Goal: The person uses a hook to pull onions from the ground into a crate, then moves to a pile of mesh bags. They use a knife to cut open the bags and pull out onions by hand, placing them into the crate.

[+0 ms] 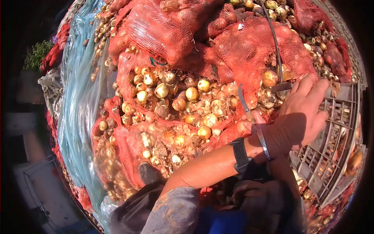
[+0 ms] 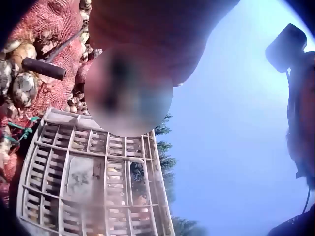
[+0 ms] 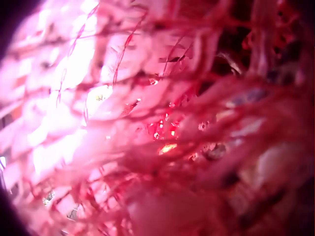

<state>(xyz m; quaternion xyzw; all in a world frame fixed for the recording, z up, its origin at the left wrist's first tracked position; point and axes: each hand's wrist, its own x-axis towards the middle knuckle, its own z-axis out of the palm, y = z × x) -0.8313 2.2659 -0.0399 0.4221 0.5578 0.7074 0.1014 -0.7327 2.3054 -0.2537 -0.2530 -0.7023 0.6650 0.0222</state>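
Note:
My left hand (image 1: 304, 111) reaches across to the right in the head view, its fingers extended and holding nothing. Beside its fingertips lies a dark brown handle (image 1: 282, 87); the left wrist view shows that handle (image 2: 44, 69) apart from the hand. Mostly hidden under the left forearm, my right hand (image 1: 255, 121) pinches the handle of a small knife (image 1: 244, 102), curved blade upward. Red mesh (image 3: 162, 113) fills the right wrist view at close range. Loose onions (image 1: 178, 104) and dry skins lie on opened red netting left of the knife.
A grey slatted plastic crate (image 1: 331, 134) stands at the right, also in the left wrist view (image 2: 83, 179). Full red mesh sacks (image 1: 167, 31) are piled at the top. Blue plastic sheeting (image 1: 78, 97) runs down the left, and a dark shoe (image 1: 148, 173) is near the bottom.

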